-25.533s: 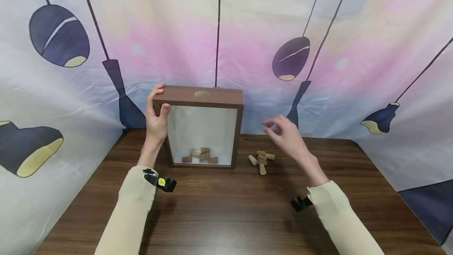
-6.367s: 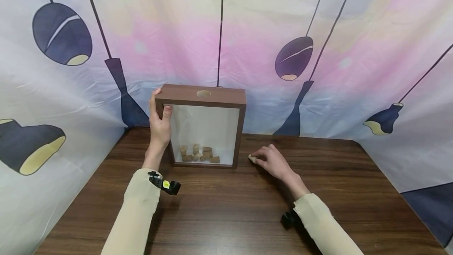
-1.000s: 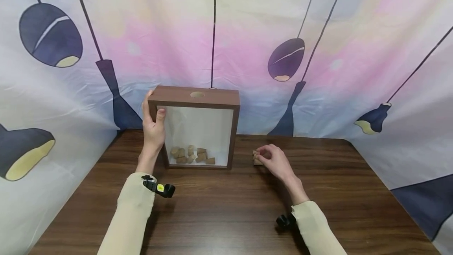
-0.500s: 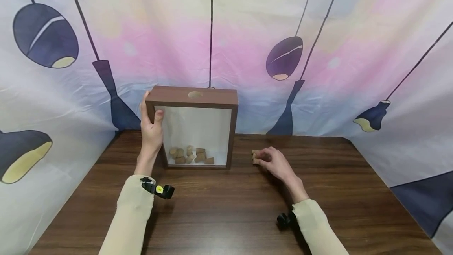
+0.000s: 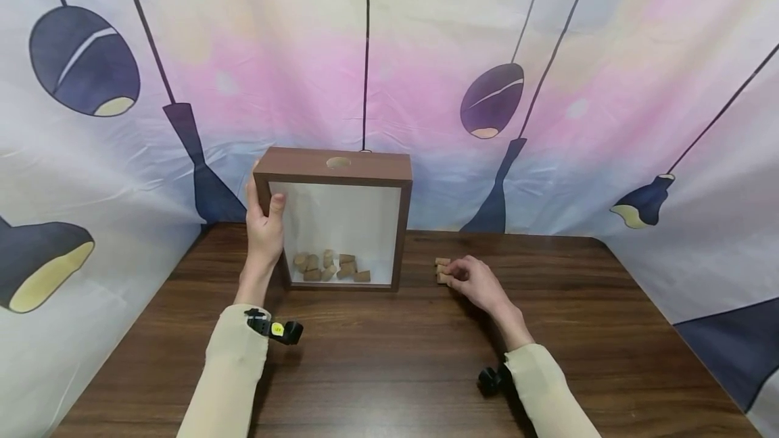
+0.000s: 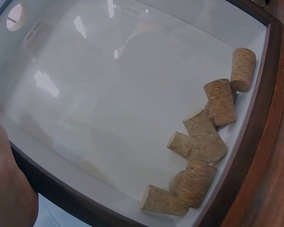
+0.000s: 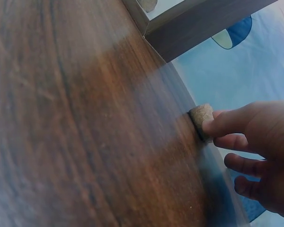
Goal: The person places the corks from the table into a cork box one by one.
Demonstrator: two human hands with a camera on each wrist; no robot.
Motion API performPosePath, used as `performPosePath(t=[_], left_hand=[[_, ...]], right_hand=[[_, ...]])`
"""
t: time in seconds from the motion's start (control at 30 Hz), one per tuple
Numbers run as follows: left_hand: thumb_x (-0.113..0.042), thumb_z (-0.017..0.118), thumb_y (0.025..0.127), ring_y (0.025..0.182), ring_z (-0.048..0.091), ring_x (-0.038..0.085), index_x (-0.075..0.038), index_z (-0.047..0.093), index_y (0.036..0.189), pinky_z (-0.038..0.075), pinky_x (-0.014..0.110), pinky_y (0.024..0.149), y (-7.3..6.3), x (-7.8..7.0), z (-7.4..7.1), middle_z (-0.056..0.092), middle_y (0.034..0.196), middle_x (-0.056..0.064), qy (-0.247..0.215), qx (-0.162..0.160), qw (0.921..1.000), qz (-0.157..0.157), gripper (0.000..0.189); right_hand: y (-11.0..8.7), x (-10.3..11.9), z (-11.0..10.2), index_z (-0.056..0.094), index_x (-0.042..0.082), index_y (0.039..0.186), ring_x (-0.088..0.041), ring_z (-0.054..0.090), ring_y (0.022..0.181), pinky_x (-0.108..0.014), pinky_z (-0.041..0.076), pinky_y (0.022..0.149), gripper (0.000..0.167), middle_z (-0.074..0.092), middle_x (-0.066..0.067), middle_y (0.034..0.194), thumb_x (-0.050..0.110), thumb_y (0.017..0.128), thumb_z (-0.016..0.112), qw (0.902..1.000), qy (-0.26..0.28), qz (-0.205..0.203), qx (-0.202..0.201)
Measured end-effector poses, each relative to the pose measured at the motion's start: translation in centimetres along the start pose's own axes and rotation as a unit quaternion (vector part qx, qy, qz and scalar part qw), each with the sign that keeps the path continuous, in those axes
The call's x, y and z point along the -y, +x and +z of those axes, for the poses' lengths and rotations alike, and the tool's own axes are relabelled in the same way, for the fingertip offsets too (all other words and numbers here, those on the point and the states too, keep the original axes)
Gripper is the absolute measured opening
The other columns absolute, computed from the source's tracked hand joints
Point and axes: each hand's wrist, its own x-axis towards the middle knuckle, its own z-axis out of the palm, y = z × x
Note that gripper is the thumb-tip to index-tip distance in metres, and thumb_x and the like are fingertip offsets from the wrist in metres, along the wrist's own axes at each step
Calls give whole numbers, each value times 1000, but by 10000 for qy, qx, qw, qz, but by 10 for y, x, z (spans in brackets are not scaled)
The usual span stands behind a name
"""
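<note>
A brown wooden display box (image 5: 404, 235) with a clear front and a round hole (image 5: 339, 162) in its top stands upright on the table. Several corks (image 6: 221, 101) lie heaped along its bottom. My left hand (image 5: 264, 232) grips the box's left side, thumb at the front edge and fingers behind. To the right of the box, a few corks (image 5: 441, 261) lie side by side on the table. There my right hand (image 5: 481, 286) pinches the nearest cork (image 7: 201, 118) between thumb and forefinger, low at the tabletop, its other fingers loosely bent.
The dark wood table (image 5: 377, 363) ends at a painted cloth backdrop (image 5: 426, 86) close behind the box. Cloth also hangs along both sides. A small black camera (image 5: 489, 380) sits at the right wrist, another camera (image 5: 292, 332) at the left.
Since the oldest frame, the table pile has shrunk and more corks lie inside the box. In the last second my right fingers shift slightly among the table corks; my left hand slides slightly down.
</note>
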Motion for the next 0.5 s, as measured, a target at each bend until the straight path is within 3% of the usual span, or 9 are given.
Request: performPosePath(t=[0.17, 0.23, 0.37, 0.5], left_hand=[[-37, 59, 98, 143, 31, 15, -14, 28, 157, 25, 25, 114, -10, 8, -2, 33, 156, 8, 90, -41, 9998, -146, 70], [-35, 59, 98, 136, 37, 12, -16, 32, 156, 29, 24, 109, -12, 18, -4, 38, 150, 3, 72, -88, 9999, -85, 66], [-31, 58, 98, 132, 37, 15, -12, 31, 155, 30, 25, 107, -14, 15, -4, 39, 146, -2, 38, -114, 9998, -164, 66], [-29, 57, 99, 136, 35, 20, -11, 30, 156, 29, 27, 109, -15, 3, -2, 38, 149, 0, -11, -21, 9997, -230, 65]], right_hand=[[0, 0, 2, 73, 13, 102, -18, 62, 89, -40, 51, 80, 11, 64, -4, 99, 13, 91, 72, 10000, -46, 60, 10], [0, 0, 3, 73, 13, 102, -18, 62, 89, -40, 52, 80, 11, 64, -4, 99, 12, 91, 72, 9999, -46, 88, 27], [0, 1, 2, 73, 13, 103, -18, 63, 90, -40, 52, 79, 13, 64, -3, 100, 12, 91, 72, 9999, -46, 131, 35], [-2, 1, 0, 74, 15, 104, -19, 62, 91, -39, 52, 79, 12, 65, -3, 102, 14, 92, 71, 9998, 2, 182, 7]])
